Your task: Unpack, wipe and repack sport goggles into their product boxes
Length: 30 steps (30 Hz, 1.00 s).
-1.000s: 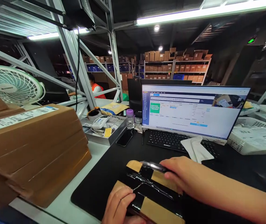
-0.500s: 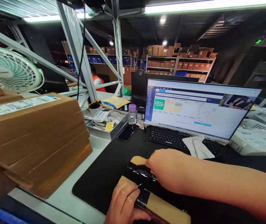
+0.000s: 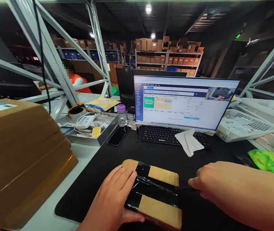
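A small tan cardboard box point(image 3: 164, 175) with glossy black tape crossing its top lies on the black desk mat point(image 3: 79, 189). My left hand point(image 3: 117, 189) grips its left end, fingers over the top and thumb against the near side. Black tape point(image 3: 156, 186) runs lengthwise along the box and across it near my left fingers; it looks wrinkled. To the right of the box, apart from it, my right hand point(image 3: 209, 179) is closed above the mat. Whatever its fingers hold, if anything, is hidden.
A large brown carton point(image 3: 19, 160) rises at the left. Behind the mat stand a monitor point(image 3: 182, 106), a keyboard point(image 3: 158, 134) with a white cloth point(image 3: 189, 142), a phone point(image 3: 117, 136) and a purple-capped bottle point(image 3: 121, 116). White baskets point(image 3: 244, 125) and a green packet point(image 3: 269, 160) lie right.
My right hand has moved off the box's far end to the right. The box has come further into view, with my left hand on it. The whole view has swung right.
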### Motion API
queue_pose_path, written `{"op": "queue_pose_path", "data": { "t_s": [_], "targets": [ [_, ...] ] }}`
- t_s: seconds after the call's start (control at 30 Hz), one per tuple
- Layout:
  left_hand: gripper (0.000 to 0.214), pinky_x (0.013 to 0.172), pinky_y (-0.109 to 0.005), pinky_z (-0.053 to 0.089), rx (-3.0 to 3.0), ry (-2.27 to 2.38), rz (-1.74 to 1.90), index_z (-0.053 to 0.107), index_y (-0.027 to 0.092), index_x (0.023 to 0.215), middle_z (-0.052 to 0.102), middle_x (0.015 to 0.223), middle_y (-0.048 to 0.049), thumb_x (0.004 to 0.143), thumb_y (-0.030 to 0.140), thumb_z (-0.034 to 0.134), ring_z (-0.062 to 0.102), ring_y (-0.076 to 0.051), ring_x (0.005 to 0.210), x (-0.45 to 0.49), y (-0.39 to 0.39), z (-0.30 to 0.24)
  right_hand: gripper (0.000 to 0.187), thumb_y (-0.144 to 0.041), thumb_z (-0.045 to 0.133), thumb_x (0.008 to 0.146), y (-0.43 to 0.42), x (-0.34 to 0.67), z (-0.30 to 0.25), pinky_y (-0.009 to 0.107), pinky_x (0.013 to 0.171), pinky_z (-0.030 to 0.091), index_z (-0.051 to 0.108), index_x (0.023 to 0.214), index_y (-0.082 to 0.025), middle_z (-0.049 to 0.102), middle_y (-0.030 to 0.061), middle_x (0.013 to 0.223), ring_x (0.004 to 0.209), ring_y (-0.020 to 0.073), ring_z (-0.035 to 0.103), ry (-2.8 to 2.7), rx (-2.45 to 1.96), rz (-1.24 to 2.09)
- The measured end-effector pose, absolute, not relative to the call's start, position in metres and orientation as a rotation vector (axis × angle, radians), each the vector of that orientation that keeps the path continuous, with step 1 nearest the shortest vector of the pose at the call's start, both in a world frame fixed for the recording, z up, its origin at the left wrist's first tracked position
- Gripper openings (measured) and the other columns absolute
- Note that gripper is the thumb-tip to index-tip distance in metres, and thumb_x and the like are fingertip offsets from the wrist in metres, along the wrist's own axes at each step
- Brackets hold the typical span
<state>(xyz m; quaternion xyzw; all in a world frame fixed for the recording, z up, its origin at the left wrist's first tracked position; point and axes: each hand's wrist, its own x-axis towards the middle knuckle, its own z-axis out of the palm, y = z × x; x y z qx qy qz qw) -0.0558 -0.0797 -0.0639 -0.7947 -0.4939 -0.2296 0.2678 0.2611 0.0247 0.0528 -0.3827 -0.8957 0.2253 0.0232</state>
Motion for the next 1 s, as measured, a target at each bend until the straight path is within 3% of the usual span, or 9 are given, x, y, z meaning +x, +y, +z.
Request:
{"op": "queue_pose_path", "data": {
  "t_s": [0.17, 0.27, 0.33, 0.43, 0.5, 0.67, 0.8, 0.9, 1.0],
  "targets": [
    [0.103, 0.084, -0.040, 0.060, -2.181, -1.229, -0.534, 0.061, 0.008, 0.115, 0.074, 0.107, -0.0166, 0.047, 0.085, 0.075, 0.072, -0.032, 0.095, -0.060, -0.072, -0.060, 0.018, -0.026, 0.065, 0.082, 0.040, 0.301, 0.056, 0.032, 0.059, 0.050, 0.079, 0.087, -0.034, 0.076, 0.0045, 0.086, 0.067, 0.0220, 0.070, -2.933, -1.427, 0.529],
    [0.105, 0.078, -0.039, 0.061, -2.178, -1.261, -0.512, 0.061, 0.009, 0.114, 0.074, 0.103, -0.0148, 0.039, 0.081, 0.082, 0.073, -0.031, 0.090, -0.059, -0.073, -0.061, 0.027, -0.037, 0.061, 0.088, 0.056, 0.293, 0.049, 0.039, 0.074, 0.052, 0.076, 0.108, -0.029, 0.076, 0.0085, 0.105, 0.085, 0.0283, 0.071, -2.722, -1.532, 0.367],
    [0.105, 0.077, -0.039, 0.061, -2.151, -1.294, -0.491, 0.061, 0.008, 0.116, 0.074, 0.104, -0.0151, 0.040, 0.076, 0.086, 0.072, -0.031, 0.091, -0.057, -0.075, -0.061, 0.038, -0.041, 0.059, 0.091, 0.065, 0.272, 0.035, 0.040, 0.079, 0.051, 0.067, 0.124, -0.023, 0.074, 0.0093, 0.105, 0.090, 0.0282, 0.069, -2.559, -1.424, 0.384],
    [0.099, 0.081, -0.040, 0.059, -2.109, -1.302, -0.472, 0.062, 0.007, 0.118, 0.073, 0.108, -0.0161, 0.053, 0.079, 0.079, 0.071, -0.031, 0.094, -0.051, -0.078, -0.058, 0.057, -0.046, 0.073, 0.083, 0.071, 0.235, -0.001, 0.034, 0.077, 0.051, 0.058, 0.131, -0.021, 0.068, 0.0065, 0.104, 0.089, 0.0233, 0.065, -2.446, -1.100, 0.759],
    [0.093, 0.081, -0.039, 0.058, -2.108, -1.243, -0.488, 0.063, 0.008, 0.117, 0.074, 0.107, -0.0152, 0.065, 0.086, 0.064, 0.071, -0.029, 0.095, -0.042, -0.079, -0.055, 0.070, -0.045, 0.083, 0.073, 0.072, 0.215, -0.027, 0.033, 0.080, 0.051, 0.056, 0.132, -0.021, 0.064, 0.0054, 0.109, 0.094, 0.0223, 0.062, -2.369, -0.946, 1.007],
    [0.073, 0.087, -0.035, 0.053, -2.170, -0.981, -0.577, 0.068, 0.012, 0.108, 0.077, 0.102, -0.0086, 0.090, 0.077, 0.041, 0.071, -0.024, 0.098, -0.006, -0.077, -0.059, 0.061, -0.045, 0.076, 0.081, 0.072, 0.202, -0.064, 0.025, 0.059, 0.047, 0.052, 0.131, -0.020, 0.057, 0.0011, 0.100, 0.072, 0.0136, 0.055, -2.176, -0.819, 1.622],
    [0.069, 0.080, -0.034, 0.052, -2.085, -1.082, -0.621, 0.069, 0.010, 0.107, 0.078, 0.097, -0.0098, 0.096, 0.069, 0.035, 0.071, -0.023, 0.089, 0.015, -0.072, -0.073, 0.058, -0.041, 0.070, 0.087, 0.067, 0.209, -0.059, 0.028, 0.069, 0.048, 0.049, 0.137, -0.020, 0.061, 0.0034, 0.104, 0.080, 0.0165, 0.058, -2.274, -0.821, 1.465],
    [0.074, 0.079, -0.036, 0.051, -2.083, -1.089, -0.590, 0.068, 0.008, 0.110, 0.077, 0.101, -0.0120, 0.094, 0.073, 0.037, 0.070, -0.024, 0.091, 0.019, -0.070, -0.080, 0.061, -0.041, 0.068, 0.089, 0.064, 0.210, -0.049, 0.036, 0.085, 0.049, 0.046, 0.142, -0.022, 0.065, 0.0071, 0.114, 0.098, 0.0249, 0.064, -2.438, -0.879, 1.293],
    [0.073, 0.083, -0.036, 0.051, -2.159, -1.077, -0.564, 0.066, 0.005, 0.112, 0.076, 0.106, -0.0143, 0.093, 0.071, 0.042, 0.069, -0.025, 0.098, 0.018, -0.069, -0.078, 0.062, -0.042, 0.066, 0.091, 0.063, 0.208, -0.043, 0.041, 0.090, 0.048, 0.044, 0.145, -0.022, 0.065, 0.0114, 0.127, 0.111, 0.0317, 0.063, -2.545, -0.941, 1.144]
  ]
}}
